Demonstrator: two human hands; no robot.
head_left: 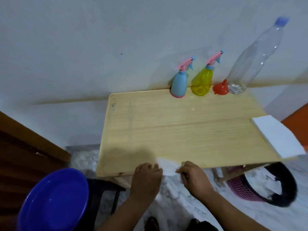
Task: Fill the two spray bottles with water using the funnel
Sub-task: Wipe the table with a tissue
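A blue spray bottle (179, 84) and a yellow spray bottle (202, 80), both with pink trigger heads on, stand at the far edge of the wooden table (175, 130) against the wall. Beside them an orange funnel (220, 88) lies mouth down, next to a tall clear plastic bottle (253, 59) with a blue cap. At the table's near edge my left hand (146, 174) and my right hand (193, 174) both pinch a small white tissue (166, 166) between them.
A folded white cloth or paper stack (280, 139) lies at the table's right edge. A blue plastic basin (53, 200) sits on a dark stool at lower left. A pink basket (241, 189) and a black curved object (286, 180) lie on the floor under the table's right side.
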